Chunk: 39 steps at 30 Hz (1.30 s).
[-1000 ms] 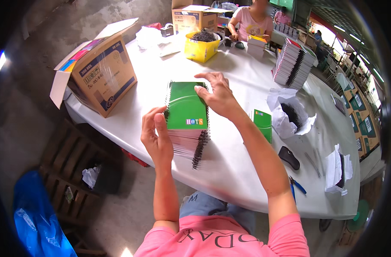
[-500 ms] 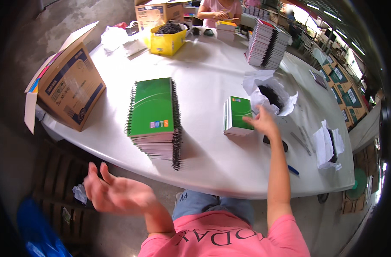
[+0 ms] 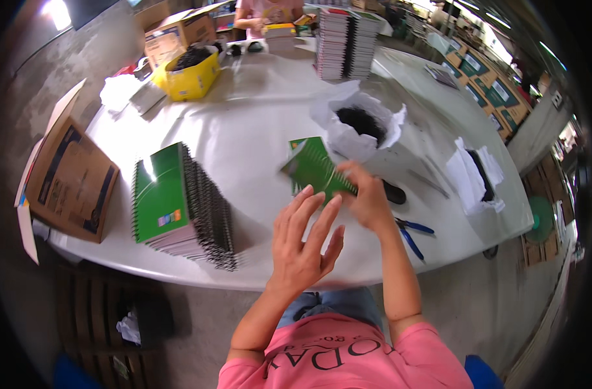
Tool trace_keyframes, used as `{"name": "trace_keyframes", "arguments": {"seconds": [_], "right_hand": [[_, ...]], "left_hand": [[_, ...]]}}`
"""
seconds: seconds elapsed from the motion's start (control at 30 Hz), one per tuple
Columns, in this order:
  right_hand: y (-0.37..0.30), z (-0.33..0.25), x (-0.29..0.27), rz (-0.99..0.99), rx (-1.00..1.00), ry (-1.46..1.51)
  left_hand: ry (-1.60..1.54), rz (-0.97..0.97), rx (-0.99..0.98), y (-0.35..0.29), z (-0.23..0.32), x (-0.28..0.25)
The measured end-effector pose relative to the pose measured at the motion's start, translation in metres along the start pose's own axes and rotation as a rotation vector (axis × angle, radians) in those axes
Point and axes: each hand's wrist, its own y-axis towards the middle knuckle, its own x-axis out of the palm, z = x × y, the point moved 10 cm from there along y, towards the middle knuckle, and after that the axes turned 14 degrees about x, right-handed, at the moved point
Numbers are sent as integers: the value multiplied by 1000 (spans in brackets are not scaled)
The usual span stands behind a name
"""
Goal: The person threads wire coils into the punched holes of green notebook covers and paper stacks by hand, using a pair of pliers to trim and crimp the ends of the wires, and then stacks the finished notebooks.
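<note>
right hand (image 3: 368, 200) blurred, green notebook (image 3: 316, 170) in its grip smeared, co-worker (image 3: 271, 9) cut off by the top edge

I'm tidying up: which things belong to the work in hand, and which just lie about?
Seemingly in use:
green notebook, in the right hand
stack of spiral notebooks
black coils in white paper
blue-handled pliers

Probably lying about:
crumpled white plastic, off the table
white bundle, far left
</note>
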Motion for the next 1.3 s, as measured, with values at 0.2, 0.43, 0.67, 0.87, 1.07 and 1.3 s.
{"name": "trace_keyframes", "arguments": {"seconds": [0.2, 0.43, 0.67, 0.87, 1.07, 1.3], "right_hand": [[-66, 36, 9, -263, -93, -192], [20, 185, -154, 341, 255, -542], [17, 140, -131, 250, -18, -514], [-43, 61, -70, -110, -71, 64], [-68, 59, -42, -83, 8, 121], [-72, 69, -10, -436, 158, 168]], "left_hand": [[109, -388, -176, -76, -10, 107], [112, -405, -150, -72, -8, 113], [200, -256, -255, -70, -9, 105], [206, -232, -246, -77, -12, 97], [210, -267, -239, -76, -11, 99], [231, -354, -213, -75, -11, 101]]}}
